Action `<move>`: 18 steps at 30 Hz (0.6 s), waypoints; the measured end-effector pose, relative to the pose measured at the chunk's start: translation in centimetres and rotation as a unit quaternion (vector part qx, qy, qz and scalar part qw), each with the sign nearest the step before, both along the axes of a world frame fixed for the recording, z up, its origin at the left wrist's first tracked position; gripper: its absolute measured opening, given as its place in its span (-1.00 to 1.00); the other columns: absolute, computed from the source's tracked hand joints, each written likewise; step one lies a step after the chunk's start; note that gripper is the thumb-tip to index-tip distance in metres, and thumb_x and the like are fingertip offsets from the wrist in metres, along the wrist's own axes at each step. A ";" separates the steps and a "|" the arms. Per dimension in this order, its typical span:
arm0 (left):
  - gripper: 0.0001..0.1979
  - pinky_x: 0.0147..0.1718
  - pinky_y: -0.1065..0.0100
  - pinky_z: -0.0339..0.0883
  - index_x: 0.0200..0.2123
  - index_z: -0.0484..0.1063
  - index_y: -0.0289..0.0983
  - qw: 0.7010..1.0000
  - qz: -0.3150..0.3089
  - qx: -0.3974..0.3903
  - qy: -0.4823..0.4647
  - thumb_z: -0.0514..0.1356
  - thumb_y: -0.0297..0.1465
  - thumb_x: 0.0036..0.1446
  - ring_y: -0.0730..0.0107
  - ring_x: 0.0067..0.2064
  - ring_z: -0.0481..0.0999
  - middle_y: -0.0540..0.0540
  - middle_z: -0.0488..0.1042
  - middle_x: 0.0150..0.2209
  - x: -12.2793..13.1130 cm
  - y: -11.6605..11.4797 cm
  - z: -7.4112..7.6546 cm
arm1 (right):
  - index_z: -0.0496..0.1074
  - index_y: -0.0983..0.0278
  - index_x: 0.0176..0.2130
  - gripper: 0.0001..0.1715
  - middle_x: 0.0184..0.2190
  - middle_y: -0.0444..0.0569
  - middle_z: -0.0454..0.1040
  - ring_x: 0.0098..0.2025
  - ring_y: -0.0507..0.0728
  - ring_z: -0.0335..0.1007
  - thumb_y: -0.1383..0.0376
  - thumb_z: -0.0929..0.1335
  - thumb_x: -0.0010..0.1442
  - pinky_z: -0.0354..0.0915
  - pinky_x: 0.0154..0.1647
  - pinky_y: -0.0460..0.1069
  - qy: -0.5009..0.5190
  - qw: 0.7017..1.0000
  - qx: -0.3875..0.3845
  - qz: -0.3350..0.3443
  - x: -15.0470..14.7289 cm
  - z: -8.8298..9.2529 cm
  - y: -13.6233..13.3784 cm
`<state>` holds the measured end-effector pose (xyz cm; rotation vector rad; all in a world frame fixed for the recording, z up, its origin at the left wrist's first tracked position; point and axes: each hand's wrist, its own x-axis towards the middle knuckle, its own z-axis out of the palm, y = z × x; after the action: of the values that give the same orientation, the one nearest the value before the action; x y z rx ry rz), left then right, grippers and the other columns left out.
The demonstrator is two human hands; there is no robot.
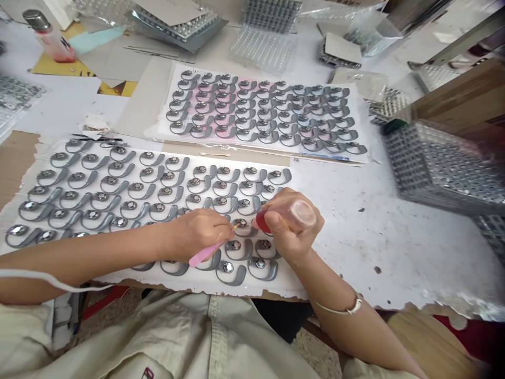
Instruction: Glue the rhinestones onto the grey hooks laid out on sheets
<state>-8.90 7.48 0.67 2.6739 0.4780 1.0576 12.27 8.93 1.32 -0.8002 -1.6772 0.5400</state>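
Observation:
My left hand [197, 234] pinches a thin pink stick [205, 253], its tip touching a grey hook-shaped piece [240, 225] with a shiny round stone. My right hand [290, 223] is wrapped round a small clear bottle [302, 213] with a red end, held on its side just right of the stick's tip. Both hands hover over a white sheet [315, 284] carrying several rows of these grey pieces [118, 189].
A second sheet of grey pieces [260, 113] lies farther back. Stacks of clear blister trays [442, 166] stand at the right and along the back [260, 47]. A pink bottle with a dark cap [49, 37] stands at the far left. Torn cardboard [16, 158] edges the left.

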 end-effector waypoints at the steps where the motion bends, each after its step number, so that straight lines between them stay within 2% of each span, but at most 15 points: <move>1: -0.89 -0.40 0.39 0.52 -0.29 0.42 -0.41 1.000 -0.003 -0.001 -0.003 0.11 -0.62 0.19 0.35 -0.38 0.59 -0.19 0.57 -0.39 0.0 0.0 -0.1 | 0.39 0.23 -0.48 -0.77 -0.59 -0.13 0.41 -0.55 0.04 0.30 0.24 0.41 0.18 0.28 -0.52 0.01 0.003 1.000 -0.001 0.003 0.0 -0.1 0.0; 10: -0.87 -0.40 0.39 0.53 -0.33 0.42 -0.40 1.000 -0.001 -0.002 -0.003 0.08 -0.59 0.19 0.35 -0.37 0.59 -0.20 0.58 -0.38 0.2 0.0 0.1 | 0.38 0.23 -0.46 -0.80 -0.57 -0.13 0.41 -0.54 0.05 0.31 0.27 0.42 0.17 0.24 -0.58 0.00 -0.007 1.000 0.009 -0.001 -0.2 0.0 0.1; 18: -0.85 -0.38 0.37 0.53 -0.27 0.42 -0.39 1.000 -0.002 -0.009 0.015 0.05 -0.59 0.19 0.34 -0.35 0.59 -0.20 0.58 -0.35 0.0 -0.1 -0.2 | 0.38 0.22 -0.43 -0.84 -0.55 -0.13 0.40 -0.55 0.04 0.29 0.33 0.43 0.16 0.27 -0.56 0.01 -0.008 1.000 0.009 0.011 -0.2 0.1 0.2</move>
<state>-8.86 7.33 0.46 2.6774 0.4855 1.0089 12.07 9.11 1.43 -0.7756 -1.7039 0.5340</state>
